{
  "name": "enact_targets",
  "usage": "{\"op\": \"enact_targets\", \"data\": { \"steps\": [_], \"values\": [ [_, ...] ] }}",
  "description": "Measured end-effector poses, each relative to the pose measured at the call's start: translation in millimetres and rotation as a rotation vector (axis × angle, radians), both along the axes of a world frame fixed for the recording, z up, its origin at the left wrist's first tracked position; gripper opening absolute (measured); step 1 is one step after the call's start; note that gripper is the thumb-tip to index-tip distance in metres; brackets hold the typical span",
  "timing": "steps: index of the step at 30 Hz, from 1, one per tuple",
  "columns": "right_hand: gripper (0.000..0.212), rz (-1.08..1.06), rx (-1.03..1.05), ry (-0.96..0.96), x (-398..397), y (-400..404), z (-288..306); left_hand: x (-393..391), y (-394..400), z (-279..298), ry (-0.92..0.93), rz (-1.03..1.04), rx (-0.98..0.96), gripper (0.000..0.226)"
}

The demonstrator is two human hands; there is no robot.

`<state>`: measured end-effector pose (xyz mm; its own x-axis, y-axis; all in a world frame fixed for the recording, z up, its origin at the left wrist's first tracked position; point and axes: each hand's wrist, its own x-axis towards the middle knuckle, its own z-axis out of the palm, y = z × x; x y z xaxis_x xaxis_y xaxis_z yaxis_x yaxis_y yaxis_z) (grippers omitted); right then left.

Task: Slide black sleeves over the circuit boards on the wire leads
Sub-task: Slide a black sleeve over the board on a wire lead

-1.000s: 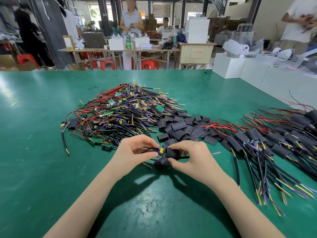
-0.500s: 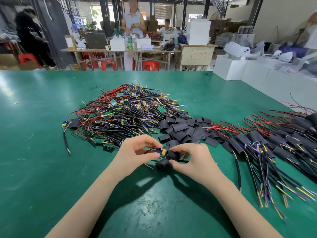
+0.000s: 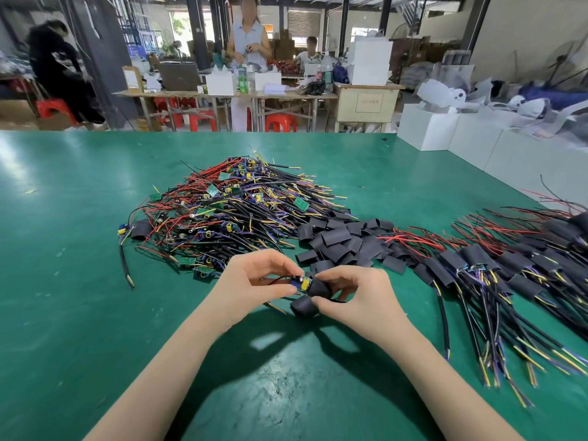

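Above the green tabletop [image 3: 79, 313], the left hand [image 3: 251, 284] pinches a circuit board [image 3: 301, 283] by its wire leads. The right hand [image 3: 362, 294] grips a black sleeve [image 3: 318, 287] at the board's end; a second sleeve [image 3: 304, 307] sits just below.

Left hand [image 3: 254, 281] pinches circuit board [image 3: 301, 283], red lead trailing under fingers. Right hand [image 3: 359, 294] pinches black sleeve [image 3: 318, 286], mouth meeting board end. Second sleeve [image 3: 304, 306] just below grip, touching right thumb. Loose sleeve pile [image 3: 343, 240] beyond grip.
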<state>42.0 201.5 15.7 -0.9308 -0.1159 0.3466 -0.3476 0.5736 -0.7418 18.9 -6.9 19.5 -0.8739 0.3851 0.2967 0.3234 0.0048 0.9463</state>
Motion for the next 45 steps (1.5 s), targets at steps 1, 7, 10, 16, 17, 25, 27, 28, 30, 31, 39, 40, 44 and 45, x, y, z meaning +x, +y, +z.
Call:
{"op": "enact_targets", "data": {
  "steps": [1, 7, 10, 16, 17, 25, 27, 28, 30, 31, 39, 40, 44, 45],
  "values": [
    [0.027, -0.002, -0.01, -0.018, -0.2, -0.4, -0.4, -0.1, -0.5, 0.4, -0.001, -0.01, -0.001, 0.023],
    [0.027, 0.064, 0.027, 0.041, 2.0, -1.2, 1.6, -2.7, -3.2, -1.4, 0.007, 0.019, -0.076, 0.021],
    [0.026, 0.08, 0.087, 0.072, 2.0, -1.4, 2.9, -3.0, -0.9, -3.9, -0.012, 0.058, -0.066, 0.015],
    [0.023, 0.054, -0.095, -0.098, 0.6, -2.3, 2.3, -2.1, 1.6, -3.5, -0.06, 0.074, -0.006, 0.01],
    [0.023, 0.065, -0.123, -0.131, 0.5, -2.0, 2.5, -1.7, 1.7, -2.8, -0.038, 0.065, -0.022, 0.012],
    [0.026, 0.063, -0.162, -0.233, -2.2, 0.9, 2.4, -0.6, 1.4, -2.5, -0.002, 0.023, -0.08, 0.019],
    [0.026, 0.073, -0.166, -0.226, -2.2, 0.4, 1.3, -1.0, 2.4, -3.4, -0.002, 0.037, -0.092, 0.016],
    [0.025, 0.077, -0.162, -0.223, -2.2, -0.2, 0.7, -1.2, 3.1, -4.0, -0.001, 0.044, -0.098, 0.016],
    [0.026, 0.08, -0.145, -0.217, -2.2, -1.0, -0.4, -1.3, 3.9, -5.0, -0.004, 0.037, -0.109, 0.015],
    [0.027, 0.076, -0.135, -0.214, -2.1, -0.8, -0.8, -1.2, 4.1, -5.5, -0.006, 0.023, -0.113, 0.016],
    [0.028, 0.107, -0.078, -0.193, -1.6, 1.7, 2.6, -2.3, 3.0, -6.9, -0.011, 0.048, -0.118, 0.027],
    [0.027, 0.099, -0.076, -0.181, -1.4, 1.2, 2.5, -2.8, 2.9, -7.3, -0.025, 0.076, -0.124, 0.028],
    [0.025, 0.07, -0.038, -0.062, -0.8, 0.6, 0.6, -4.9, 0.6, -7.9, -0.064, 0.103, -0.116, 0.02],
    [0.025, 0.065, -0.011, -0.022, -1.1, 0.5, 0.0, -5.0, 0.3, -8.0, -0.068, 0.112, -0.121, 0.019]
  ]
}}
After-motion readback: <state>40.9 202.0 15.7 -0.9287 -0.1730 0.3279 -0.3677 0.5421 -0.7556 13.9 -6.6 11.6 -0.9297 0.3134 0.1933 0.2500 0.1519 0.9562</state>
